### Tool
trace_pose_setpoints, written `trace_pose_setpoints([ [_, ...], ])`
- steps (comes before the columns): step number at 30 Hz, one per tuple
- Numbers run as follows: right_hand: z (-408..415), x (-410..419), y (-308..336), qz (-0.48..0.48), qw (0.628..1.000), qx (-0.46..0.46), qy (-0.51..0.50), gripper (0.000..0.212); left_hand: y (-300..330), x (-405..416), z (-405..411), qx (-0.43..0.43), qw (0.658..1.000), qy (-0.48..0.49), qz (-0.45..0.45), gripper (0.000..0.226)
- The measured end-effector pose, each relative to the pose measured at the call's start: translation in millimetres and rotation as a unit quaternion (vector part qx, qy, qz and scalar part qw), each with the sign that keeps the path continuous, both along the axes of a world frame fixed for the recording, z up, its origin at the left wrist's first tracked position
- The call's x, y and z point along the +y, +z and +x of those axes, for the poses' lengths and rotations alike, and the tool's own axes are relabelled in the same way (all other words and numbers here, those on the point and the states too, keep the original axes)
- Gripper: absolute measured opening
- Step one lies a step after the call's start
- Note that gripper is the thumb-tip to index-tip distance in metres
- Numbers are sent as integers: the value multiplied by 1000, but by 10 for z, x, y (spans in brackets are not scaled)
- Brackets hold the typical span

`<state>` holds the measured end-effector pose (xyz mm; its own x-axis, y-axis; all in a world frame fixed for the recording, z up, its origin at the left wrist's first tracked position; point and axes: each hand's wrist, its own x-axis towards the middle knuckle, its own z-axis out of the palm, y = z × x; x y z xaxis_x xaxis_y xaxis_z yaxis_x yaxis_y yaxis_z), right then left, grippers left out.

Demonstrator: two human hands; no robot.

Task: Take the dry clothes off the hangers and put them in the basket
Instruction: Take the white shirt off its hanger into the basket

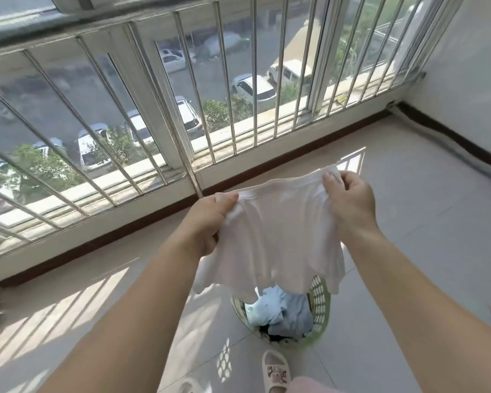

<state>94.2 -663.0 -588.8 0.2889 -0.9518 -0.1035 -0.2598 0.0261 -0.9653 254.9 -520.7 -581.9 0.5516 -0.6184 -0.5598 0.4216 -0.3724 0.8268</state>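
Above the basket (320, 300), white garment (278, 236) hangs off its hanger, top edge pinched by fingers of left hand (207, 222) and right hand (349, 199); judged next: lower, release into basket, already part filled

The white garment (278, 236) I hold is thin, soft, matt cloth. Below it, the green basket (319, 302) looks like perforated plastic, holding more matt cloth. The window bars (182, 80) are shiny metal; the floor tiles (408, 222) are smooth and faintly glossy.
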Motion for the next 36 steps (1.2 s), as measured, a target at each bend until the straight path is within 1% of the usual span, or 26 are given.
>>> trace_pose_setpoints([
  [3, 95, 283, -32, 16, 998, -19, 59, 15, -16, -191, -294, 40, 999, 11, -26, 27],
  [6, 147, 494, -102, 20, 991, -18, 135, 14, -25, -298, -523, 20, 999, 0, -39, 19],
  [8, 140, 527, -166, 15, 987, -14, 161, 15, -22, -327, -584, 10, 999, 8, -47, 22],
  [10, 98, 495, -209, 9, 982, 11, 186, 24, -2, -327, -615, 25, 998, 20, -56, 32],
  [13, 46, 421, -224, -36, 964, 65, 254, 43, 2, -309, -617, 52, 996, 33, -58, 42],
  [14, 33, 390, -221, -48, 961, 64, 266, 41, 21, -300, -613, 57, 996, 24, -59, 40],
  [15, 20, 360, -211, -54, 960, 52, 270, 33, 22, -291, -604, 47, 997, 6, -53, 35],
  [16, 9, 328, -194, -52, 962, 33, 267, 25, 22, -279, -603, 17, 999, -17, -41, 27],
  [17, -2, 291, -173, -43, 964, 18, 263, 20, -8, -277, -584, -48, 998, -38, -18, 18],
  [18, -27, 267, -154, -27, 965, 9, 261, 18, -53, -276, -561, -143, 988, -56, 16, 9],
  [19, -41, 240, -126, -11, 963, 3, 268, 19, -87, -272, -523, -258, 962, -72, 53, 13],
  [20, -52, 218, -101, 2, 958, 0, 287, 20, -127, -263, -486, -361, 925, -92, 79, 29],
  [21, -76, 211, -75, 14, 949, -2, 314, 20, -164, -257, -464, -430, 889, -127, 90, 49],
  [22, -94, 203, -44, 27, 938, -6, 344, 21, -188, -265, -439, -468, 861, -172, 95, 66],
  [23, -110, 195, -11, 40, 928, -12, 371, 21, -167, -273, -419, -492, 836, -221, 104, 73],
  [24, -127, 176, 16, 51, 919, -17, 391, 22, -137, -285, -393, -511, 810, -266, 113, 70],
  [25, -148, 148, 42, 56, 915, -20, 400, 22, -108, -303, -359, -525, 785, -305, 123, 60],
  [26, -168, 118, 65, 60, 915, -25, 399, 21, -76, -322, -319, -530, 769, -336, 124, 50],
  [27, -190, 84, 89, 65, 917, -37, 391, 20, -57, -340, -276, -519, 767, -360, 113, 42],
  [28, -209, 48, 110, 70, 921, -54, 380, 19, -36, -356, -241, -485, 785, -373, 92, 37],
  [30, -251, -7, 142, 78, 922, -72, 373, 22, 21, -372, -248, -399, 835, -375, 50, 26],
  [31, -266, -23, 141, 75, 922, -52, 376, 27, 49, -379, -272, -377, 847, -371, 44, 22],
  [32, -273, -33, 113, 63, 921, -1, 384, 30, 50, -383, -286, -370, 851, -370, 45, 21],
  [33, -281, -37, 67, 43, 917, 77, 389, 30, 51, -386, -302, -373, 849, -372, 47, 19],
  [35, -297, -71, -74, 5, 902, 225, 369, 15, 21, -371, -318, -388, 840, -374, 57, 17],
  [36, -315, -98, -144, -13, 897, 272, 347, 9, -6, -357, -305, -406, 829, -379, 68, 15],
])
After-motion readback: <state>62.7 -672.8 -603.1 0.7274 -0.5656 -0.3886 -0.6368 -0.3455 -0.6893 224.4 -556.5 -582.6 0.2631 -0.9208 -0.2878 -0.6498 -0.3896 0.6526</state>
